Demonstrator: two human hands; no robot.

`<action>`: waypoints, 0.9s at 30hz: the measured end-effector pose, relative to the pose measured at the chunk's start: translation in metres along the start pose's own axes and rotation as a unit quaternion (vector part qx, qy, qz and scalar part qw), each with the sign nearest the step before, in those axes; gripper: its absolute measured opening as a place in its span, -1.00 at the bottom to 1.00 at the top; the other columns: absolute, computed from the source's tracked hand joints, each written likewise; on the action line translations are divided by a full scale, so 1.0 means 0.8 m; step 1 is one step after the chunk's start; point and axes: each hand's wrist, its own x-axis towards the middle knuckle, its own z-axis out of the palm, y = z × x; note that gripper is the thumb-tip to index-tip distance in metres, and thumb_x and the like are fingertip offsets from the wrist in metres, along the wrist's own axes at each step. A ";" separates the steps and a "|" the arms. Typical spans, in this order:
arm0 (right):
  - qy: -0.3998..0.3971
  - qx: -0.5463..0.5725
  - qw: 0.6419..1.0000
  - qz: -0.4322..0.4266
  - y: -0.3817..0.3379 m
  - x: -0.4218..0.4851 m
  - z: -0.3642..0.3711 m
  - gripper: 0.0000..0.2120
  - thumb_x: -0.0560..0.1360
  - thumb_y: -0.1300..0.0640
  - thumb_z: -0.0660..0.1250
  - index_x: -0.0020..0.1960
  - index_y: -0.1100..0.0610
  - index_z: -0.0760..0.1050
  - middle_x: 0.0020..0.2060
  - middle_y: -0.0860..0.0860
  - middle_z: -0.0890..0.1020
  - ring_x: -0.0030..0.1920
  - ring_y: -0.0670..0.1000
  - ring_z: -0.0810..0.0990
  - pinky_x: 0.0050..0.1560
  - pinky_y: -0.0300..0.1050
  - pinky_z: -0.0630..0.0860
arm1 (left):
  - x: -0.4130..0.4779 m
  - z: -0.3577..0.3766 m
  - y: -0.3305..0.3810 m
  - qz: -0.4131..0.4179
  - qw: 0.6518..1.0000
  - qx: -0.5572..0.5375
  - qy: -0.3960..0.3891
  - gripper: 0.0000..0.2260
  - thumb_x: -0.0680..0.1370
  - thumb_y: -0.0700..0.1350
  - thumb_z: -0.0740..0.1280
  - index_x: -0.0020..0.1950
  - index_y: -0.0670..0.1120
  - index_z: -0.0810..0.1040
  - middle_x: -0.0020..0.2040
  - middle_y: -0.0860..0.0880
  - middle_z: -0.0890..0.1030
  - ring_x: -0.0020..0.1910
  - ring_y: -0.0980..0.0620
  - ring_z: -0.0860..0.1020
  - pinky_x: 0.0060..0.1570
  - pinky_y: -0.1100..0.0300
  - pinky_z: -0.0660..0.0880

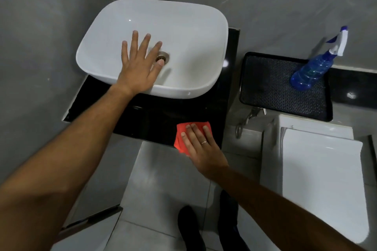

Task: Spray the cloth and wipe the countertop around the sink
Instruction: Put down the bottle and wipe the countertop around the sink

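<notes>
A folded red cloth (184, 133) lies on the front right part of the black countertop (142, 116), near its front edge. My right hand (201, 144) presses flat on the cloth, fingers together. My left hand (140, 63) hovers over or rests on the front rim of the white sink (189, 32), fingers spread, holding nothing. A blue spray bottle (312, 69) with a white and blue trigger stands on a black tray (271, 85) to the right, away from both hands.
The tray lies on a ledge over a white toilet (318, 169) at the right. A metal hose fitting (245, 120) hangs between countertop and toilet. Grey walls close in the left and back. My dark shoes (191, 228) stand on the tiled floor below.
</notes>
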 end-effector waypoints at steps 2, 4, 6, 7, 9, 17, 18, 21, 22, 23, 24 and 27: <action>-0.010 -0.006 1.000 0.000 -0.018 0.023 0.001 -0.40 0.56 0.11 0.17 0.49 0.25 -0.01 0.44 0.30 0.20 0.44 0.31 0.10 0.38 0.34 0.04 | 0.000 0.003 -0.009 -0.015 1.000 -0.019 -0.013 -0.45 0.65 0.23 -0.12 0.61 0.05 0.08 0.65 -0.10 -0.01 0.61 -0.17 -0.20 0.52 -0.27 -0.22; -0.011 -0.004 1.000 -0.002 -0.043 0.052 0.003 -0.43 0.55 0.13 0.15 0.48 0.22 0.03 0.44 0.28 0.23 0.43 0.30 0.13 0.39 0.34 0.03 | 0.002 0.005 -0.011 -0.027 0.999 -0.031 -0.028 -0.44 0.65 0.25 -0.13 0.61 0.05 0.08 0.65 -0.08 0.00 0.61 -0.15 -0.21 0.53 -0.24 -0.22; -0.005 0.011 1.000 -0.001 -0.067 0.082 0.004 -0.49 0.55 0.15 0.14 0.46 0.19 0.10 0.43 0.26 0.26 0.43 0.29 0.16 0.39 0.32 0.07 | 0.004 0.006 -0.012 -0.039 0.997 -0.043 -0.050 -0.42 0.64 0.27 -0.14 0.61 0.06 0.08 0.65 -0.07 0.01 0.61 -0.13 -0.22 0.53 -0.20 -0.24; -0.002 0.017 1.000 -0.001 -0.078 0.096 0.004 -0.51 0.56 0.15 0.13 0.46 0.17 0.12 0.44 0.25 0.25 0.44 0.30 0.14 0.38 0.32 0.09 | 0.005 0.006 -0.012 -0.042 0.996 -0.048 -0.057 -0.42 0.63 0.28 -0.14 0.61 0.06 0.08 0.65 -0.06 0.01 0.61 -0.12 -0.23 0.53 -0.19 -0.25; -0.004 0.024 1.000 0.005 -0.093 0.119 0.004 -0.50 0.56 0.14 0.14 0.46 0.14 0.10 0.47 0.25 0.17 0.45 0.35 0.04 0.36 0.35 0.09 | 0.005 0.006 -0.014 -0.043 0.995 -0.054 -0.066 -0.41 0.63 0.28 -0.15 0.61 0.07 0.08 0.65 -0.06 0.02 0.61 -0.11 -0.24 0.53 -0.19 -0.26; -0.018 0.048 0.998 -0.029 -0.082 0.113 0.001 -0.50 0.56 0.14 0.14 0.46 0.12 0.11 0.44 0.29 0.21 0.44 0.38 0.05 0.30 0.45 0.09 | 0.006 0.005 -0.016 -0.043 0.993 -0.065 -0.088 -0.40 0.62 0.30 -0.20 0.61 0.08 0.04 0.65 -0.04 -0.01 0.60 -0.08 -0.27 0.53 -0.21 -0.28; -0.006 0.057 0.997 -0.046 -0.072 0.103 0.002 -0.55 0.57 0.17 0.09 0.45 0.13 0.14 0.43 0.30 0.24 0.43 0.37 0.09 0.30 0.43 0.11 | 0.006 0.005 -0.015 -0.042 0.993 -0.063 -0.090 -0.40 0.62 0.30 -0.20 0.61 0.08 0.04 0.65 -0.04 -0.01 0.60 -0.08 -0.28 0.53 -0.21 -0.29; 0.016 0.056 0.994 -0.091 -0.038 0.056 0.003 -0.58 0.59 0.22 0.01 0.44 0.13 0.18 0.41 0.31 0.26 0.44 0.36 0.09 0.32 0.41 0.11 | 0.007 0.007 -0.017 -0.045 0.993 -0.063 -0.090 -0.41 0.62 0.30 -0.19 0.61 0.09 0.05 0.65 -0.04 0.01 0.60 -0.08 -0.26 0.53 -0.22 -0.28; 0.023 0.050 0.993 -0.100 -0.026 0.040 0.003 -0.60 0.60 0.22 0.02 0.44 0.12 0.19 0.42 0.31 0.26 0.44 0.36 0.08 0.32 0.41 0.12 | 0.006 0.007 -0.017 -0.046 0.993 -0.064 -0.090 -0.41 0.62 0.30 -0.18 0.60 0.09 0.06 0.65 -0.04 0.02 0.60 -0.08 -0.26 0.53 -0.22 -0.27; 0.028 0.047 0.993 -0.108 -0.012 0.023 0.002 -0.61 0.61 0.21 0.04 0.44 0.12 0.20 0.42 0.31 0.25 0.44 0.36 0.07 0.32 0.40 0.13 | 0.007 0.007 -0.016 -0.045 0.993 -0.065 -0.090 -0.40 0.62 0.30 -0.19 0.60 0.09 0.07 0.64 -0.04 0.03 0.60 -0.08 -0.25 0.53 -0.22 -0.27; 0.031 0.051 0.991 -0.120 0.001 0.010 0.001 -0.61 0.62 0.20 0.06 0.44 0.12 0.20 0.42 0.31 0.24 0.44 0.36 0.07 0.32 0.40 0.13 | 0.007 0.007 -0.018 -0.045 0.993 -0.063 -0.090 -0.40 0.61 0.30 -0.19 0.60 0.09 0.07 0.64 -0.04 0.04 0.60 -0.08 -0.25 0.53 -0.22 -0.27; 0.026 0.053 0.988 -0.143 0.041 -0.026 -0.008 -0.59 0.63 0.16 0.11 0.45 0.16 0.19 0.43 0.30 0.23 0.45 0.34 0.07 0.32 0.38 0.16 | 0.007 0.009 -0.017 -0.044 0.994 -0.053 -0.089 -0.39 0.61 0.31 -0.22 0.60 0.09 0.07 0.64 -0.04 0.04 0.60 -0.08 -0.25 0.52 -0.21 -0.27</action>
